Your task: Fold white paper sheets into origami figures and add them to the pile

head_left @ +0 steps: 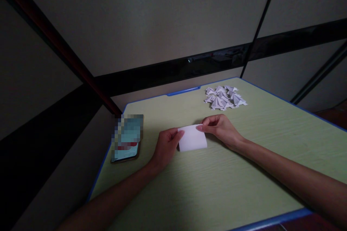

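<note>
A small white sheet of paper (193, 139) is held just over the middle of the table, its surface slightly curved. My left hand (167, 145) pinches its upper left side, thumb on top. At the upper right corner, my right hand (220, 130) grips the same paper between thumb and fingers. The fingers beneath the sheet are partly hidden. Farther back, to the right, several folded white paper figures (222, 98) sit in a close group, apart from both hands.
A phone (127, 139) lies near the left edge of the light green table (260, 187), its screen partly blurred. Blue trim (273, 220) runs round the tabletop. Behind the far edge stands a pale panelled wall with a glossy black band (173, 70).
</note>
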A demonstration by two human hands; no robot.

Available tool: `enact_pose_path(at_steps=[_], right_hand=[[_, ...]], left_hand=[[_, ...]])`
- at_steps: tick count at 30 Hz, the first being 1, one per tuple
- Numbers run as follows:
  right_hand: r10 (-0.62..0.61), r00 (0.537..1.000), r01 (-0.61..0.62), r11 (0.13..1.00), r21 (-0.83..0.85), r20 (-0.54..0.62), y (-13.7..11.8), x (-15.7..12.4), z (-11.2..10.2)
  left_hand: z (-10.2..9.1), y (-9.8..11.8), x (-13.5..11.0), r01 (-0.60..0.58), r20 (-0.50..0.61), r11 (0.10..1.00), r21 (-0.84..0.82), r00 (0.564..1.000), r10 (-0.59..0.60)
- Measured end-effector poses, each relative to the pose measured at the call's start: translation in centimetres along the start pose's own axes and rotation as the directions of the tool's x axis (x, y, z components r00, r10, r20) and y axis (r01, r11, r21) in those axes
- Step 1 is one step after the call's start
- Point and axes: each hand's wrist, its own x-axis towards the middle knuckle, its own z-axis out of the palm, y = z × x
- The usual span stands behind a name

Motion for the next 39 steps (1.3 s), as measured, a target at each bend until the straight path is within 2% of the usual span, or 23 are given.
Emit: enact_pose_path(at_steps=[18,26,35,37,39], right_hand=[[0.009,1.0,-0.008,0.999,0.038,-0.016,-0.06,0.01,0.13],[-0.012,1.0,0.012,1.0,0.015,-0.003,0.18,0.14,0.05],[-0.073,0.997,0.073,0.994,0.078,0.003,-0.06,0.14,0.24],[-0.099,0.995,0.101,0.987,0.128,-0.017,-0.18,0.11,0.33],[-0.116,0.993,0.121,0.974,0.191,-0.033,-0.24,0.07,0.36]], left_hand=[[0.1,-0.02,-0.03,0.003,0.007,1.0,0.01,1.0,-0.003],[0.06,-0.02,-0.08,-0.012,-0.005,1.0,-0.005,1.0,0.012],[-0.15,-0.11,-0.08,-0.003,-0.003,0.999,-0.053,1.0,0.002],[-0.07,-0.05,-0.03,0.013,0.024,0.997,-0.073,1.0,-0.012],[0.03,0.05,0.0,0.036,0.103,0.995,-0.093,0.994,-0.026]])
